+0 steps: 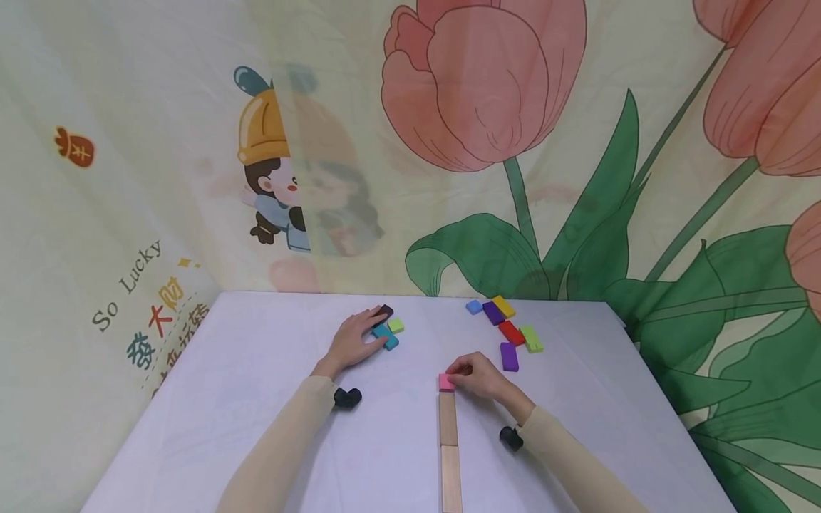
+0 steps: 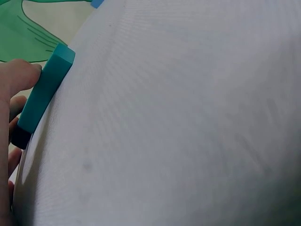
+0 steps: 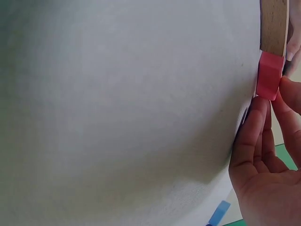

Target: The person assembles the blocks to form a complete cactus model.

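In the head view, my right hand (image 1: 479, 375) pinches a pink block (image 1: 445, 383) at the far end of a row of plain wooden blocks (image 1: 447, 420). The right wrist view shows thumb and fingertips against the pink block (image 3: 270, 75), which abuts the wooden block (image 3: 273, 26). My left hand (image 1: 353, 338) rests farther back on the left with fingers extended. Its thumb touches a teal block (image 1: 386, 336), also in the left wrist view, and its fingertips reach a dark block (image 1: 385, 311). A light green block (image 1: 395, 325) lies beside these.
Right of centre at the back lie a blue block (image 1: 474, 306), a yellow block (image 1: 503, 306), a red block (image 1: 511, 333), a green block (image 1: 531, 339) and two purple ones, the nearer purple block (image 1: 509, 357) standing apart. A printed curtain (image 1: 346, 142) hangs behind the white table (image 1: 256, 399).
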`<state>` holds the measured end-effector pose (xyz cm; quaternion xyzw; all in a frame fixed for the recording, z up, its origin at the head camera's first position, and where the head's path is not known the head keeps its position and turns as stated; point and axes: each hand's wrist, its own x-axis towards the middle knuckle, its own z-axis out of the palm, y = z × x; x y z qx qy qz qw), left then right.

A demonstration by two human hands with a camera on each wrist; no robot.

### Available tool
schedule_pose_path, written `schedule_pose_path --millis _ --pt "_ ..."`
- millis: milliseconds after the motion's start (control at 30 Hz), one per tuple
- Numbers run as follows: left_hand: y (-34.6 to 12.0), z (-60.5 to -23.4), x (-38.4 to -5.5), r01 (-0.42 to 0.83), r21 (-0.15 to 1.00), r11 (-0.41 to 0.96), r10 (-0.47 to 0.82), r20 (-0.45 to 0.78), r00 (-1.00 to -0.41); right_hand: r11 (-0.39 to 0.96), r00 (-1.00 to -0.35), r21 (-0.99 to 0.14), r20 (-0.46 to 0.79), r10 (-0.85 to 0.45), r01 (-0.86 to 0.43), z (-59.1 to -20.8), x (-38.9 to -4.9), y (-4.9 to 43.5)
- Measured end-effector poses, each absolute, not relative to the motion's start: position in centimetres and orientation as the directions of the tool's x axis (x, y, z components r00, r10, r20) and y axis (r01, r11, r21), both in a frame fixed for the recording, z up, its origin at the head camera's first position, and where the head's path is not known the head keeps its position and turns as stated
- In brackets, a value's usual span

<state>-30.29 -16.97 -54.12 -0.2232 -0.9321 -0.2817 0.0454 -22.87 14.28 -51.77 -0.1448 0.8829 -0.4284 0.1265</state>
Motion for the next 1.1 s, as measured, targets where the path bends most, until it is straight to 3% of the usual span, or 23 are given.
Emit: schedule_pose_path --millis 967,1100 --pt "-16.85 -54.12 -30.19 0.460 0.510 0.727 0.387 0.250 -0.888 0.609 -0.912 -0.779 -0.127 -0.390 -0.153 -51.13 -22.25 14.20" --pt "-16.79 -53.98 -30.17 0.456 0.508 0.731 0.386 0.243 -0.890 0.611 -0.933 -0.780 -0.110 -0.344 -0.133 -51.21 -22.63 14.53"
